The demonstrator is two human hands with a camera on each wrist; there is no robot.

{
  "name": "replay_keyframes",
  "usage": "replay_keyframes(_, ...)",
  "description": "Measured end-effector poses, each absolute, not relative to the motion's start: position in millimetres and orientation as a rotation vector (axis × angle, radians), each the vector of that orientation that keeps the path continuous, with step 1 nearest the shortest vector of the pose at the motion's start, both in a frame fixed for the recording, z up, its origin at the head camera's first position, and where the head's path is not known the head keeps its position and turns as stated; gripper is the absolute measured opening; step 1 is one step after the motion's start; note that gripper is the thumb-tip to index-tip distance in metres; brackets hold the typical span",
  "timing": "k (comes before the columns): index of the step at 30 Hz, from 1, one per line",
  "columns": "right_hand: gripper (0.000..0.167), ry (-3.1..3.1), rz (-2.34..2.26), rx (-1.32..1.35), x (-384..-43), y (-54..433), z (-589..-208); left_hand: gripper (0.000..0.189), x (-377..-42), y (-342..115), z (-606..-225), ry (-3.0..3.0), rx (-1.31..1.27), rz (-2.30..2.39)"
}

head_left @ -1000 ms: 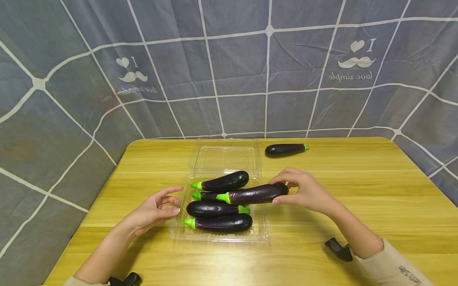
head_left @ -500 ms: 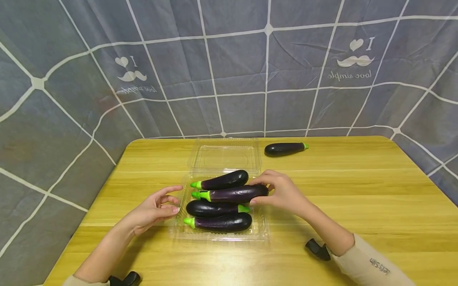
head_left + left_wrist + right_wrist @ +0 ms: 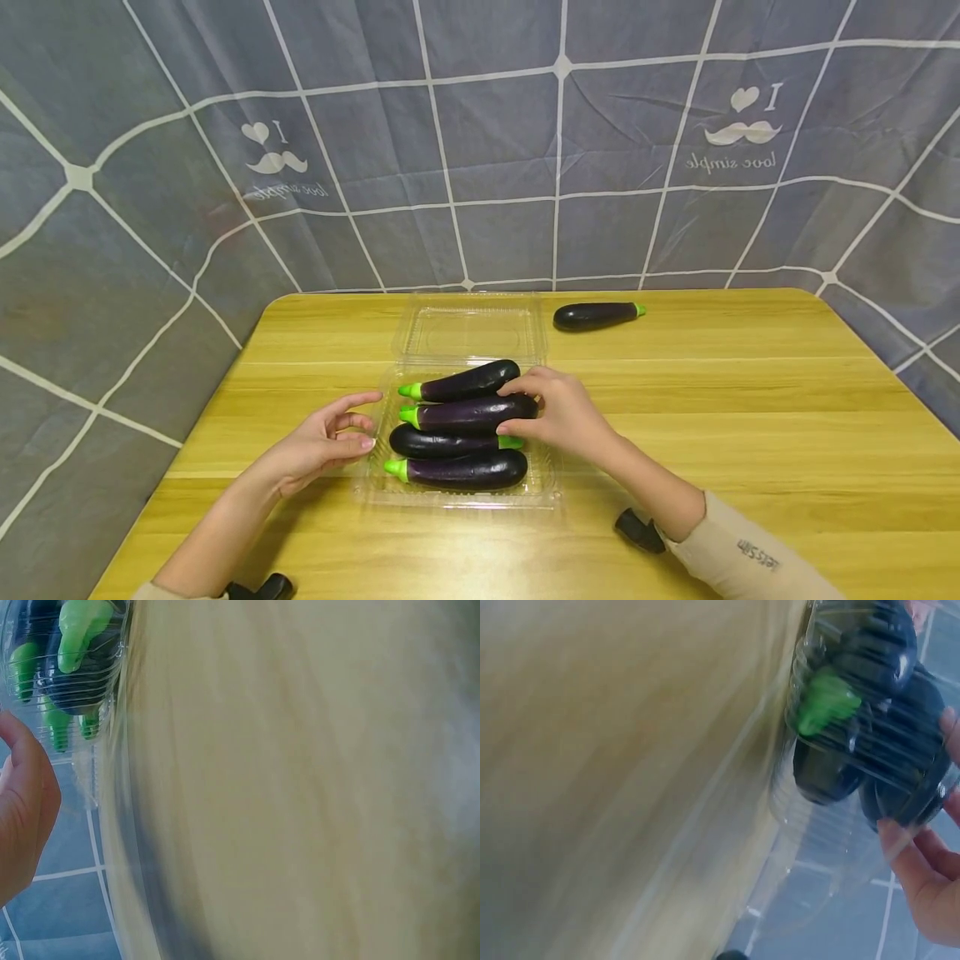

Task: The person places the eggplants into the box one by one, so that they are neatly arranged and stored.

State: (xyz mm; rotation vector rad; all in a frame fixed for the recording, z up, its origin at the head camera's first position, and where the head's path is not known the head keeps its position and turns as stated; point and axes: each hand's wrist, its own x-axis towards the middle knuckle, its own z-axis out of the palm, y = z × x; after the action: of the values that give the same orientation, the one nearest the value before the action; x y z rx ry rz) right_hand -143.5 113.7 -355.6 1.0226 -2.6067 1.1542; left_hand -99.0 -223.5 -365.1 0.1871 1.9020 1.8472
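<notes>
My right hand grips an eggplant by its thick end, thumb on the near side and fingers on the far side. This eggplant lies over others in a clear plastic clamshell box, its green stem pointing left. One eggplant rests behind it. Two more, a stem-right eggplant and a stem-left eggplant, lie in front. My left hand is at the box's left side, fingers loosely bent and holding nothing; whether it touches the wall I cannot tell. Green stems show through the wall in the left wrist view.
The box's clear lid lies folded back behind it. Another eggplant lies on the wooden table at the back, right of the lid. A grey curtain with white lines hangs behind the table.
My right hand has moved left with the eggplant and set it over the pile. The eggplant beneath it, whose stem showed before, is now covered. My left hand has stayed in place.
</notes>
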Motion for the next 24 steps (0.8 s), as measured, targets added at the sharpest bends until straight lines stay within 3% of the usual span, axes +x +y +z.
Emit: replay_keyframes(24,0.037,-2.622,1.149,0.986,-136.3,104.5,-359.0,0.069,-99.6,-223.9,-366.7,1.885,0.190,1.864)
